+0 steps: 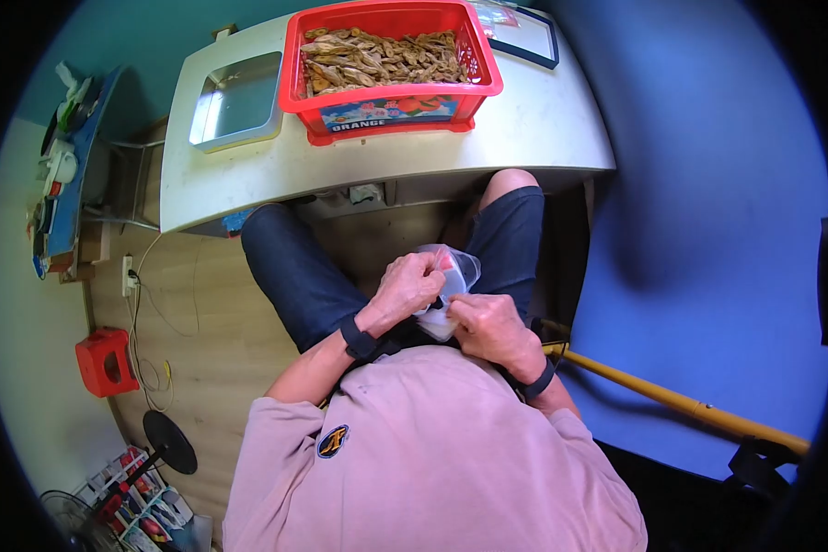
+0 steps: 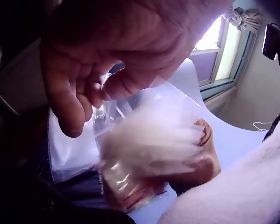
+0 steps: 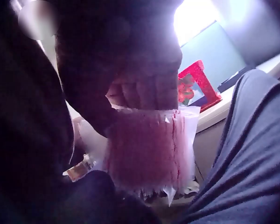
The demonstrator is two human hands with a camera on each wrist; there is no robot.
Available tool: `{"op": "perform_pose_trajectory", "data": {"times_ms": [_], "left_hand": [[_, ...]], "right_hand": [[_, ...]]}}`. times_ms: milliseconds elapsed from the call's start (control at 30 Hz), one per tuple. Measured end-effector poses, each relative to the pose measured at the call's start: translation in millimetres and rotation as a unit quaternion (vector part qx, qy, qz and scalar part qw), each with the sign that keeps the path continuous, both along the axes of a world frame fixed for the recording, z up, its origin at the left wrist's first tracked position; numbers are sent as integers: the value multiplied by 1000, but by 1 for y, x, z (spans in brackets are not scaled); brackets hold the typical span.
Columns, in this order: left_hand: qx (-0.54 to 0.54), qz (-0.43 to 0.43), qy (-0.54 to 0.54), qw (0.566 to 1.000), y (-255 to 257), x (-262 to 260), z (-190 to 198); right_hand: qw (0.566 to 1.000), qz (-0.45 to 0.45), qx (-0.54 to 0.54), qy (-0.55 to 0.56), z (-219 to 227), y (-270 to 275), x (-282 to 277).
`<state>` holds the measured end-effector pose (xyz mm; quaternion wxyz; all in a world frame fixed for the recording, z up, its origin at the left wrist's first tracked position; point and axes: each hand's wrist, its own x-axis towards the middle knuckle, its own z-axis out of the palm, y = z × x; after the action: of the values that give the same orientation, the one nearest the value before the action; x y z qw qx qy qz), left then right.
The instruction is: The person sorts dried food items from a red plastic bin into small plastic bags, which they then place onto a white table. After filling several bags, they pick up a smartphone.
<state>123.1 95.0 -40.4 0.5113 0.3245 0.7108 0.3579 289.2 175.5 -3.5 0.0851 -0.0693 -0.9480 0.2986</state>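
Note:
Both hands are close together over the lap, working on clear plastic zip bags. My left hand (image 1: 405, 287) pinches a clear zip bag (image 1: 467, 267) between thumb and fingers; its thin film spreads below the fingertips in the left wrist view. Just to the right, my right hand (image 1: 495, 327) grips a stack of zip bags (image 3: 149, 151) with red lines along the zip edge. That stack looks blurred in the left wrist view and hangs under the right fingers in the right wrist view. The right palm is in deep shadow there.
Ahead on the white table (image 1: 534, 138) stands a red plastic basket (image 1: 391, 94) of dried brown pieces. Beside it are a metal tray (image 1: 239, 101) and a dark-framed item (image 1: 529, 41). A red stool (image 1: 108, 362) is at left; a yellow pole (image 1: 681, 397) runs at right.

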Motion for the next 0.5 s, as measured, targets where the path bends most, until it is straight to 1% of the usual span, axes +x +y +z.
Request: {"op": "perform_pose_trajectory", "data": {"times_ms": [33, 67, 100, 133, 167, 200, 233, 267, 300, 333, 367, 400, 433, 467, 500], "left_hand": [[38, -12, 25, 999, 0, 1, 2], [38, -15, 23, 999, 2, 3, 4], [54, -16, 50, 997, 5, 6, 6], [71, -16, 77, 994, 8, 9, 9], [73, -20, 76, 994, 11, 12, 12], [99, -36, 82, 991, 14, 15, 17], [125, -52, 89, 987, 18, 19, 23], [128, -56, 87, 986, 22, 23, 30], [120, -81, 90, 985, 26, 26, 39], [113, -105, 93, 984, 31, 31, 44], [132, -103, 41, 985, 34, 38, 43], [133, -108, 38, 984, 38, 43, 44], [144, -122, 11, 982, 42, 48, 45], [154, -134, -16, 979, 45, 52, 46], [146, -164, 5, 976, 47, 56, 41]], "right_hand": [[999, -32, -39, 13, 10, 3, 3], [999, -35, -39, 12, 15, 6, 8], [987, -100, -123, 25, 18, 9, 15], [964, -165, -205, 38, 24, 12, 21], [946, -182, -261, 69, 31, 18, 27], [904, -194, -353, 143, 35, 20, 31], [862, -205, -424, 189, 42, 21, 37], [812, -214, -490, 234, 50, 23, 42], [756, -229, -550, 272, 55, 20, 44], [756, -233, -546, 274, 56, 17, 46], [739, -270, -555, 271, 57, 14, 47], [719, -306, -564, 266, 58, 13, 50], [687, -295, -635, 195, 48, 21, 60], [666, -293, -661, 183, 34, 22, 62], [647, -304, -676, 176, 16, 22, 68]]}}
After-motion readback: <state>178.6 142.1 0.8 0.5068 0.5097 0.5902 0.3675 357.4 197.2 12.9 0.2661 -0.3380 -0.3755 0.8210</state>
